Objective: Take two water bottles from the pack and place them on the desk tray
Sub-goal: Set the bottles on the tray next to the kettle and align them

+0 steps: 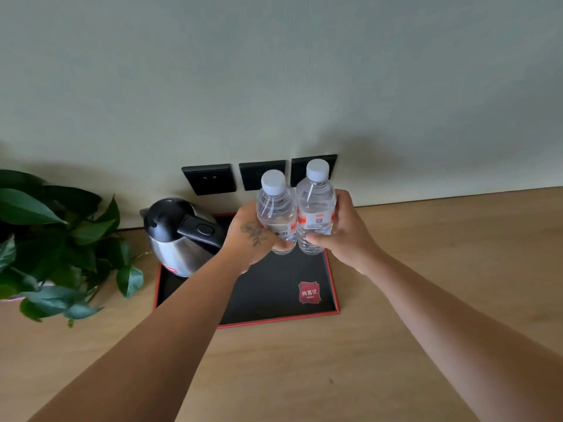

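Note:
Two clear water bottles with white caps and red-and-white labels stand upright side by side, touching, over the back of the tray. My left hand [248, 236] grips the left bottle [277, 208] low on its body. My right hand [342, 231] grips the right bottle [315, 202] the same way. Below them lies the black tray [274, 300] with a red rim and a red logo at its front right. Whether the bottle bases touch the tray I cannot tell. The pack is out of sight.
A steel kettle [179, 236] with a black lid and handle stands on the tray's left part, close to my left hand. A leafy green plant [51, 248] fills the left. Three black wall sockets [210, 179] sit behind the bottles. The wooden desk [441, 269] stretches to the right and front.

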A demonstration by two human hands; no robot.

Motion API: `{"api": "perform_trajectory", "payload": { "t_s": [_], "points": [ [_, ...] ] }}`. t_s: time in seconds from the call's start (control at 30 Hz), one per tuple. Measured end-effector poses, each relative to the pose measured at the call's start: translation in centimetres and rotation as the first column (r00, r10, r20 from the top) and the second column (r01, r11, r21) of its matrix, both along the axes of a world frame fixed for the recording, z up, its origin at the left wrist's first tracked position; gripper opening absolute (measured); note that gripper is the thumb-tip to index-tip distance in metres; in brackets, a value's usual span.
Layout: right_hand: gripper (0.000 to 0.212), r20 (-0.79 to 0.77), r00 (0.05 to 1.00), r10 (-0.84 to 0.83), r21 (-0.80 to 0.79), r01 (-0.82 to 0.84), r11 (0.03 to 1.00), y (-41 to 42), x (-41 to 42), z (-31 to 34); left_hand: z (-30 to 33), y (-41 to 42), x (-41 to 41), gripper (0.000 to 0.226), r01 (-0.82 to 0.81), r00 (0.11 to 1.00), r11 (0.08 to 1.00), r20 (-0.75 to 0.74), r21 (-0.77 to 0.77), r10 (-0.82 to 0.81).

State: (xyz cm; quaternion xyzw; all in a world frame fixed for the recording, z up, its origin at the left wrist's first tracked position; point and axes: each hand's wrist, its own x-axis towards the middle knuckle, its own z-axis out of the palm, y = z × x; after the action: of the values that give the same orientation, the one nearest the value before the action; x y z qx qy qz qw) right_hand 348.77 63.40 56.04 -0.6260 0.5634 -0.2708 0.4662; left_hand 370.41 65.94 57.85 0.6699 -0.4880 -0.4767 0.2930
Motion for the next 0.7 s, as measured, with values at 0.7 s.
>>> {"api": "perform_trajectory", "payload": {
  "t_s": [0.7],
  "points": [
    [0.082, 0.021, 1.0, -0.003, 0.011, 0.003, 1.0, -3.6, 0.4, -7.4, -6.0, -4.0, -2.2, 0.07, -0.151, 0.986, 0.981, 0.088, 0.119, 0.141]
  ]
}}
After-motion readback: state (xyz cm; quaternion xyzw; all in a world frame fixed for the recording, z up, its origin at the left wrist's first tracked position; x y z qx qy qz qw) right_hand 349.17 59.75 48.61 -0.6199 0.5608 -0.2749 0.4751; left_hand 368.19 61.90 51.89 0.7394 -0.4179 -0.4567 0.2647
